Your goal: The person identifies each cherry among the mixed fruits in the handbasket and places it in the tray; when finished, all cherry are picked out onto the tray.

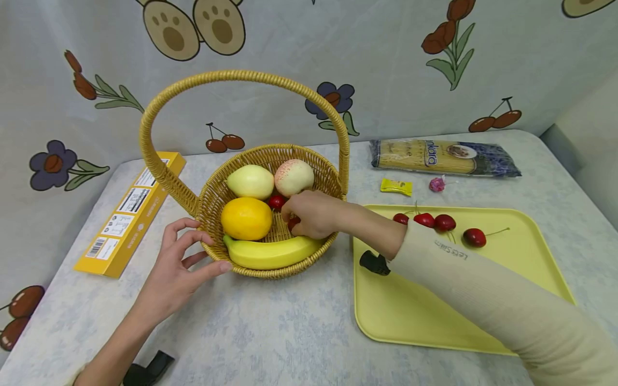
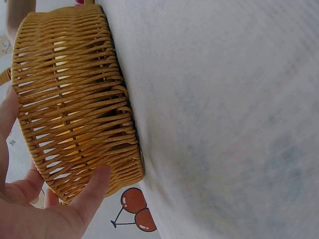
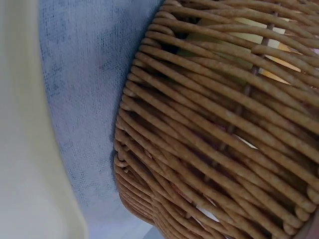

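A wicker basket [image 1: 270,273] with a tall handle holds a banana [image 1: 272,253], a yellow-orange fruit [image 1: 247,219], a pale green pear-like fruit [image 1: 251,182], a peach [image 1: 294,178] and a cherry [image 1: 277,202]. My right hand [image 1: 314,213] reaches over the right rim and pinches another cherry [image 1: 293,223] low inside, partly covered by the fingers. My left hand [image 1: 178,268] rests against the basket's left side, fingers spread, thumb at the front. In the left wrist view, the thumb [image 2: 94,191] touches the woven wall. Only the basket's outside fills most of the right wrist view.
A yellow tray [image 1: 434,316] under the right forearm bears several cherries [image 1: 444,223]. Behind it lie a pasta packet [image 1: 441,157], a yellow wrapped candy [image 1: 396,186] and a pink wrapped candy [image 1: 436,184]. A long yellow box [image 1: 130,217] lies left of the basket.
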{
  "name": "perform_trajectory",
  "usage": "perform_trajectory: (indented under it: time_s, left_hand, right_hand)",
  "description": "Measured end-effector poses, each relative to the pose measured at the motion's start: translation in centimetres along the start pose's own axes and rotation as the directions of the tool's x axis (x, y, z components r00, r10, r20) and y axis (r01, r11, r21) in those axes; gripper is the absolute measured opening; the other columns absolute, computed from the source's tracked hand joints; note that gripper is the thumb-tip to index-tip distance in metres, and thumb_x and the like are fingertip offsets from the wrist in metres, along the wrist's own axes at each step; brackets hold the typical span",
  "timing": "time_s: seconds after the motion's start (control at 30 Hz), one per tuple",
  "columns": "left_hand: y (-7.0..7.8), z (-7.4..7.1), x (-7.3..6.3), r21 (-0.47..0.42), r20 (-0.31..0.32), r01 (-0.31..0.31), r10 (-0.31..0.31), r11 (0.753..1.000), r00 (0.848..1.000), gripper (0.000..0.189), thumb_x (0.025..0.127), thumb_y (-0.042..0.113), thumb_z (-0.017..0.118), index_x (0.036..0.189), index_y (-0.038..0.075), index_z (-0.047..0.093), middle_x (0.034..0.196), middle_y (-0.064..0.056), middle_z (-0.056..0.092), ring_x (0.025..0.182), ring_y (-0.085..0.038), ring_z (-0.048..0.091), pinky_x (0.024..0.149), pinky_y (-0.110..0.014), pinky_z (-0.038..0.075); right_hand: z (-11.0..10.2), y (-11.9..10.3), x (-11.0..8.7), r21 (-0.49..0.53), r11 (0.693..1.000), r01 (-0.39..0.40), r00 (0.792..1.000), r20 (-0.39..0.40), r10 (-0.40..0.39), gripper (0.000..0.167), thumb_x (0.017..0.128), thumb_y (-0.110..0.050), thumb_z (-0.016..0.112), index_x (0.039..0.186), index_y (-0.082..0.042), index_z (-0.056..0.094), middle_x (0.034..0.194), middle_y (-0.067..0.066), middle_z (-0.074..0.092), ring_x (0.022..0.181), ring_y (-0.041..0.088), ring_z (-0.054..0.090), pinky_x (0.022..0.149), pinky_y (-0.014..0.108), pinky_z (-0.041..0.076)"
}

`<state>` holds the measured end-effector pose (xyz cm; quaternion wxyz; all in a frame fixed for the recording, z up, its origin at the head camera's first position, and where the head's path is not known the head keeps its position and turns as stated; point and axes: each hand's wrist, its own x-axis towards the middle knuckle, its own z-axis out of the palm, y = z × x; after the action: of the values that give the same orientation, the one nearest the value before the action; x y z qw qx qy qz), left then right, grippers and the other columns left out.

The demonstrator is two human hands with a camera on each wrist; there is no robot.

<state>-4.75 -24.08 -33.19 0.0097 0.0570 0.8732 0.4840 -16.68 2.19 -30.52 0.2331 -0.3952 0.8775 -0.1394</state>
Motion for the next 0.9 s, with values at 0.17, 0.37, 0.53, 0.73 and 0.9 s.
perform_trajectory:
  time_s: [0.17,0.37,0.53,0.73,0.9]
  left_hand:
    - [0.0,0.0,0.0,0.003,-0.002,0.005,-0.005,1.000,1.000,0.035,0.084,0.011,0.080,0.102,-0.002,0.053,0.136,-0.005,0.022,0.124,-0.032,0.038,0.089,-0.010,0.046]
    - [0.0,0.0,0.0,0.005,-0.001,0.010,-0.010,1.000,1.000,0.035,0.084,0.012,0.080,0.102,-0.002,0.053,0.136,-0.005,0.022,0.125,-0.032,0.038,0.089,-0.010,0.046]
    - [0.0,0.0,0.0,0.004,-0.002,0.008,-0.008,1.000,1.000,0.035,0.084,0.011,0.080,0.102,-0.002,0.054,0.136,-0.005,0.023,0.125,-0.032,0.038,0.089,-0.010,0.046]
    - [0.0,0.1,0.0,0.003,-0.002,0.009,-0.009,1.000,1.000,0.035,0.084,0.012,0.080,0.102,-0.002,0.053,0.136,-0.005,0.023,0.124,-0.032,0.038,0.089,-0.010,0.046]
    - [0.1,0.0,0.0,0.008,-0.003,0.012,-0.012,1.000,1.000,0.035,0.084,0.012,0.081,0.102,-0.002,0.054,0.136,-0.006,0.023,0.124,-0.032,0.038,0.088,-0.010,0.047]
  right_hand:
    - [0.3,0.1,-0.3,0.027,0.998,0.065,0.995,-0.073,-0.063,0.026,0.096,-0.015,0.064,0.122,-0.009,0.067,0.116,0.003,0.067,0.098,0.020,0.059,0.090,0.035,0.048]
    - [0.5,0.3,-0.7,0.092,0.984,0.151,0.975,-0.178,-0.133,0.024,0.095,-0.014,0.065,0.118,-0.011,0.072,0.111,0.001,0.067,0.092,0.017,0.054,0.083,0.031,0.045]
    - [0.6,0.4,-1.1,0.139,0.966,0.217,0.954,-0.240,-0.180,0.027,0.089,-0.012,0.069,0.116,-0.009,0.072,0.107,0.002,0.064,0.093,0.017,0.052,0.081,0.030,0.044]
    - [1.0,0.3,-2.1,0.175,0.951,0.253,0.926,-0.329,-0.186,0.031,0.086,-0.013,0.072,0.117,-0.012,0.071,0.105,-0.001,0.060,0.090,0.016,0.050,0.077,0.030,0.045]
    - [1.4,0.2,-3.5,0.186,0.933,0.309,0.878,-0.432,-0.205,0.026,0.087,-0.014,0.073,0.113,-0.014,0.071,0.100,-0.002,0.057,0.084,0.015,0.049,0.073,0.030,0.046]
